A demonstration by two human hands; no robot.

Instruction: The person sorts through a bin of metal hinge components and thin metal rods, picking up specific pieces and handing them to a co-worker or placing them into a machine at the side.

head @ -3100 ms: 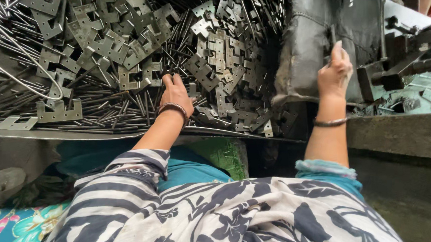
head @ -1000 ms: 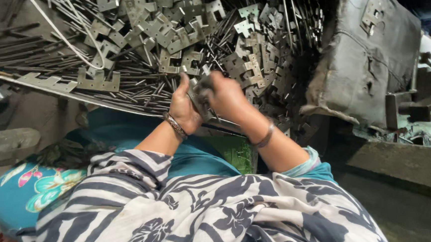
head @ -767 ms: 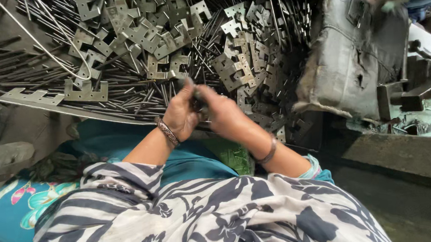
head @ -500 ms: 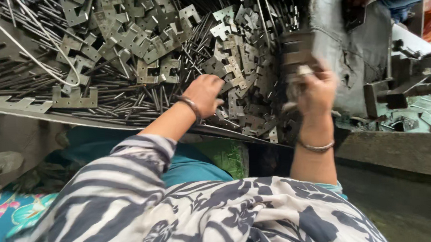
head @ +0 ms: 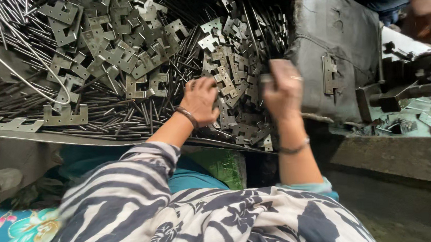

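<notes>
Evidently mid-sorting: left hand (head: 201,99) curls closed on the metal brackets (head: 233,80) at centre; right hand (head: 283,89), blurred, grips a small piece; next needs a careful pick.

The right hand (head: 283,89) is motion-blurred; its fingers face away, so the grip and any part in it cannot be made out. The left hand (head: 201,99) curls into the heap of metal plates (head: 121,47), and its fingertips are hidden among them. The heap and the thin rods (head: 9,93) are cut off by the top and left edges. A second person's hand (head: 430,0) at upper right is blurred and cropped. Small parts on the tabletop (head: 415,119) at right are too small to identify.
</notes>
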